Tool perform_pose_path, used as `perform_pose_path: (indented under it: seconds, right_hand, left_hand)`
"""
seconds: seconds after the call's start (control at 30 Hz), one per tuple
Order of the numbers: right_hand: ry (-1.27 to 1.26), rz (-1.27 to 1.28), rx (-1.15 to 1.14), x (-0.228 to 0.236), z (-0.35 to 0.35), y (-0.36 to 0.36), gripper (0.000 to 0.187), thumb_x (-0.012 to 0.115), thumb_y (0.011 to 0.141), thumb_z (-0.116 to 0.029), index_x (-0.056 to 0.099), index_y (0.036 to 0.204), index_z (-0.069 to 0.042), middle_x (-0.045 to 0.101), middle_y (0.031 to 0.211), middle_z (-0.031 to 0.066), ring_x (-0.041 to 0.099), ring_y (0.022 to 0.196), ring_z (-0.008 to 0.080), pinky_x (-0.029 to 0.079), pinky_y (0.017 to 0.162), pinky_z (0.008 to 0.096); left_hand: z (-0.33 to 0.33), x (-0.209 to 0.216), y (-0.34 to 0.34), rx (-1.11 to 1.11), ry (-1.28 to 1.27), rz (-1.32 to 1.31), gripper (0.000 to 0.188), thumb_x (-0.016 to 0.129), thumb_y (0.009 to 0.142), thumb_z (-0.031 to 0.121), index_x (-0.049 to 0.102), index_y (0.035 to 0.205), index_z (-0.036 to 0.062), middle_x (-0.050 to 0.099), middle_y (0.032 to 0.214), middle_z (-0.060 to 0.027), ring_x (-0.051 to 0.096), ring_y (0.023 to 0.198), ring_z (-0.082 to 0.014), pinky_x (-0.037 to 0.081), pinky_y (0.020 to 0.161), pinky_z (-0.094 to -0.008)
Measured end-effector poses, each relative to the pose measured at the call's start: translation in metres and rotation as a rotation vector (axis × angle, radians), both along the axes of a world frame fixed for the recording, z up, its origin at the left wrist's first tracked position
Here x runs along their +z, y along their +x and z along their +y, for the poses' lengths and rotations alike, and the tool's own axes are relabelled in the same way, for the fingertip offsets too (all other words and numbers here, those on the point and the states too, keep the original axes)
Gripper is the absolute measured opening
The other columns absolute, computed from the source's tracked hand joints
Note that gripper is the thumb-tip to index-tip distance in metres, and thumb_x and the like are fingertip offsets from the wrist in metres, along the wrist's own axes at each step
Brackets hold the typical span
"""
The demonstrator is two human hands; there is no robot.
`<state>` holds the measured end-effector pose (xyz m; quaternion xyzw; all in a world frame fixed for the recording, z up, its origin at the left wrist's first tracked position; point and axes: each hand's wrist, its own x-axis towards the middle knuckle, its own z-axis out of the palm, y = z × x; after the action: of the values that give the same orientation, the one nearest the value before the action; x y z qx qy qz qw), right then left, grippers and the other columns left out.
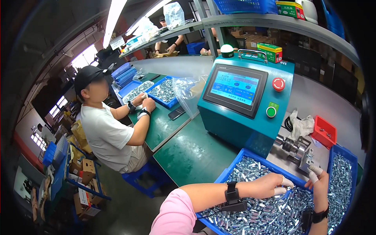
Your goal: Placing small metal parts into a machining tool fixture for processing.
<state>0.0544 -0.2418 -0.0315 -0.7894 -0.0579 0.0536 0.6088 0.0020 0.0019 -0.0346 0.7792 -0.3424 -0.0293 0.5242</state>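
Observation:
A blue bin [225, 175] full of small shiny metal fittings [250, 211] lies below my hands. My left hand [268, 185], with white covers on its fingertips, is over the bin. Its thumb and fingers are closed in a pinch on a small metal fitting [289, 188]. Beside the metal fixture [306, 159] of the teal machine [246, 94], my right hand [319, 181] is raised with its covered fingers bent close together. Whatever those fingers hold is hidden, and I cannot tell whether they touch the fixture.
A second blue bin [355, 158] of metal pieces stands at the right, with a red tray [323, 132] behind it. The machine bears a screen, a red knob [278, 84] and a green button [271, 112]. To the left, a co-worker [107, 121] sits handling parts beside more bins.

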Motion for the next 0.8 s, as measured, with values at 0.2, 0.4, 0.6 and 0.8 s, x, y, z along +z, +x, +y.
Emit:
perform_pose_path:
  seconds: [0.2, 0.4, 0.6, 0.8]
  right_hand:
    - [-0.008, -0.034, 0.019, -0.003, 0.003, 0.004, 0.028, 0.054, 0.085, -0.012, 0.059, 0.109, 0.002, 0.061, 0.073, 0.0048, 0.053, 0.048, 0.0086, 0.035, 0.041, 0.0182]
    - [-0.048, -0.025, 0.02, -0.015, -0.009, 0.012, 0.029, 0.054, 0.086, -0.013, 0.058, 0.111, 0.0, 0.061, 0.078, 0.0052, 0.051, 0.047, 0.0083, 0.034, 0.041, 0.0174]
    - [-0.054, -0.081, -0.003, -0.025, -0.013, 0.016, 0.03, 0.052, 0.088, -0.014, 0.056, 0.113, 0.001, 0.058, 0.069, 0.0035, 0.05, 0.046, 0.0062, 0.032, 0.04, 0.0157]
    - [-0.047, -0.091, -0.008, -0.029, -0.015, 0.018, 0.031, 0.051, 0.089, -0.015, 0.056, 0.115, 0.001, 0.059, 0.07, 0.0036, 0.048, 0.046, 0.0056, 0.032, 0.04, 0.0157]
  left_hand:
    - [0.005, 0.0, 0.002, -0.019, 0.031, 0.037, 0.028, 0.056, 0.083, 0.012, 0.058, 0.109, 0.0022, 0.061, 0.099, -0.0175, 0.056, 0.091, -0.0344, 0.044, 0.079, -0.0407]
    - [0.008, 0.008, 0.0, -0.026, -0.028, 0.028, 0.026, 0.057, 0.081, 0.01, 0.059, 0.106, 0.0006, 0.061, 0.097, -0.0185, 0.056, 0.092, -0.0354, 0.044, 0.08, -0.0409]
    - [0.008, 0.012, -0.002, -0.041, -0.058, 0.023, 0.026, 0.057, 0.079, 0.007, 0.059, 0.104, -0.0014, 0.062, 0.096, -0.0188, 0.056, 0.092, -0.0354, 0.044, 0.08, -0.0407]
    - [0.009, 0.012, -0.003, -0.034, -0.116, 0.005, 0.026, 0.057, 0.079, 0.007, 0.059, 0.103, -0.0024, 0.062, 0.096, -0.0187, 0.057, 0.092, -0.0353, 0.044, 0.08, -0.0406]
